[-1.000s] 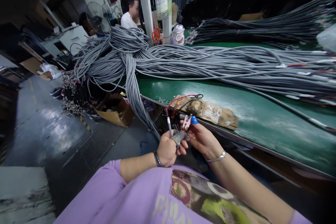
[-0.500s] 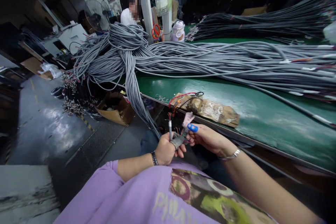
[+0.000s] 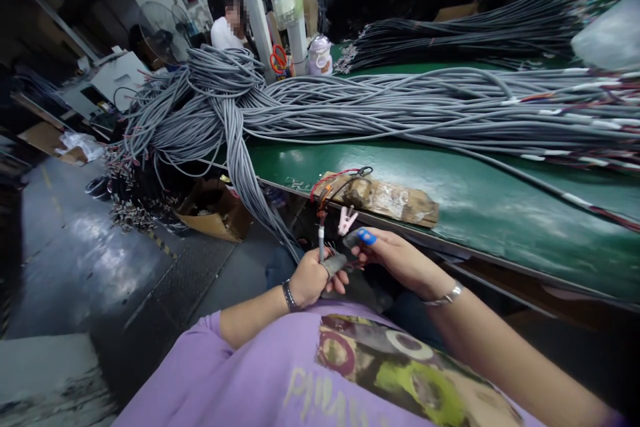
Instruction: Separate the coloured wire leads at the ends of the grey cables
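My left hand (image 3: 309, 279) is closed round the end of a grey cable (image 3: 321, 241) that stands up from the fist, thin coloured wires fanning from its tip. A grey cover wraps my left fingertip. My right hand (image 3: 395, 257) is pinched close beside it, a blue cap on one fingertip, and seems to grip the same cable's wires. Just above the hands, a pink clip (image 3: 347, 219) hangs at the edge of the green table (image 3: 450, 200). Red and black leads (image 3: 335, 181) run from a taped wooden block (image 3: 385, 197) on the table edge.
A big bundle of grey cables (image 3: 380, 107) lies across the table and spills off its left end toward a cardboard box (image 3: 213, 210) on the floor. Darker cable bundles (image 3: 465, 33) lie farther back. A person in white (image 3: 225, 30) sits behind, near a fan (image 3: 155, 30), scissors (image 3: 279, 59) and a jar (image 3: 320, 55).
The pink clip has left my right fingers and now hangs above them. Both hands sank slightly and the view shifted left.
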Demonstrator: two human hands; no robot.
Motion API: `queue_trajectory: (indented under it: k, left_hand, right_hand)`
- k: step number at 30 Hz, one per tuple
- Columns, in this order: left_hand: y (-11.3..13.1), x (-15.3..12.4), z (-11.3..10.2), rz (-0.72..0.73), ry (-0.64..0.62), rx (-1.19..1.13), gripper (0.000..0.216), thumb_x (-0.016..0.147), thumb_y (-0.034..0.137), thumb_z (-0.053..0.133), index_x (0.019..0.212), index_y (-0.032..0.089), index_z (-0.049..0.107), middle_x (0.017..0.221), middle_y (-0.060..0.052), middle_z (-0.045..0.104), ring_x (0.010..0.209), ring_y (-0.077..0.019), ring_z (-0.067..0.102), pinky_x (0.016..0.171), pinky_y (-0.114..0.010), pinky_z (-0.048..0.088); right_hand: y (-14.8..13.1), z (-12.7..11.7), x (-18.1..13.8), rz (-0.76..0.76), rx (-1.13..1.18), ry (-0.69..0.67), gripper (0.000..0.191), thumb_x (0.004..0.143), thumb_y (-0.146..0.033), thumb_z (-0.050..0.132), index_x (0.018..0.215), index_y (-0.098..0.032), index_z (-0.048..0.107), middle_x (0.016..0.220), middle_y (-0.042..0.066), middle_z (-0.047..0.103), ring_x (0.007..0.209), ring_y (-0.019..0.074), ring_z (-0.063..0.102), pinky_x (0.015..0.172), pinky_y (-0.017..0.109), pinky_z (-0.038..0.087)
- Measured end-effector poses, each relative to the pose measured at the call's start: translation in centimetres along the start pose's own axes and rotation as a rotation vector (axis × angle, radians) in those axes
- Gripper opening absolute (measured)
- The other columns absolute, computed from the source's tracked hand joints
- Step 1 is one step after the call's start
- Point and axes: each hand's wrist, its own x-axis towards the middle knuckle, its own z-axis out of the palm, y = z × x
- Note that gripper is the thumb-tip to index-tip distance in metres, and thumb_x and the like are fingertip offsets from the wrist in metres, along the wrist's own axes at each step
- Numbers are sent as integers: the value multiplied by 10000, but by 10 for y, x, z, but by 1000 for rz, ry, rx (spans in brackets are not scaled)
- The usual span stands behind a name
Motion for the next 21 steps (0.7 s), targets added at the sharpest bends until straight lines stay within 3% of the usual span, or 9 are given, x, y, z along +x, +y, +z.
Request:
queue_trajectory:
  k: [3, 5, 10, 12, 16, 18, 21]
  left_hand:
    - [-2, 4, 2, 61, 125, -138, 473, 649, 580, 704, 753, 160, 513, 559, 9, 592, 385, -82, 528, 343, -177, 242]
    - [-3, 5, 4, 90, 157, -184, 474, 652, 578, 710, 763, 156, 524, 554, 19, 579, 385, -75, 516, 344, -174, 249]
    - [-5, 7, 7, 72, 89, -212, 518, 615, 600, 743, 763, 145, 545, 558, -2, 594, 441, -124, 573, 391, -197, 372]
    - [-5, 6, 3, 35, 5, -172, 538, 617, 617, 739, 757, 125, 571, 604, -48, 636, 502, -154, 616, 455, -232, 444]
    - [-4, -2, -7, 17, -137, 14, 578, 614, 646, 734, 735, 92, 622, 641, -94, 667, 575, -182, 654, 588, -297, 519]
    - [-3, -7, -9, 31, -137, 64, 594, 598, 659, 735, 744, 94, 625, 634, -87, 666, 560, -176, 650, 589, -295, 520]
    - [-6, -10, -7, 40, -67, 30, 605, 599, 681, 718, 749, 107, 596, 632, -82, 667, 514, -166, 633, 538, -278, 502]
  right_hand:
    - [19, 3, -7, -37, 93, 72, 435, 735, -579, 699, 907, -181, 668, 857, 55, 652, 621, 119, 527, 589, 278, 486]
    - [30, 12, -10, -112, 31, 91, 401, 699, -493, 769, 957, -205, 662, 858, 40, 642, 656, 132, 534, 600, 278, 476]
    - [34, 31, -7, -298, -203, 337, 202, 705, -393, 775, 766, -219, 692, 741, 26, 624, 697, 167, 544, 658, 297, 460]
    - [29, 31, -6, -266, -166, 313, 213, 700, -408, 769, 716, -213, 686, 699, 23, 616, 657, 161, 532, 619, 294, 456]
    - [17, 30, -3, -98, -58, 129, 286, 675, -456, 777, 678, -202, 646, 579, -1, 577, 496, 123, 473, 489, 276, 416]
    - [13, 32, 0, -59, -88, 72, 324, 654, -480, 788, 664, -194, 635, 567, 2, 578, 477, 118, 470, 472, 269, 402]
    - [11, 32, 3, -59, -140, 108, 389, 621, -524, 796, 623, -182, 611, 554, -1, 561, 499, 114, 467, 492, 262, 391]
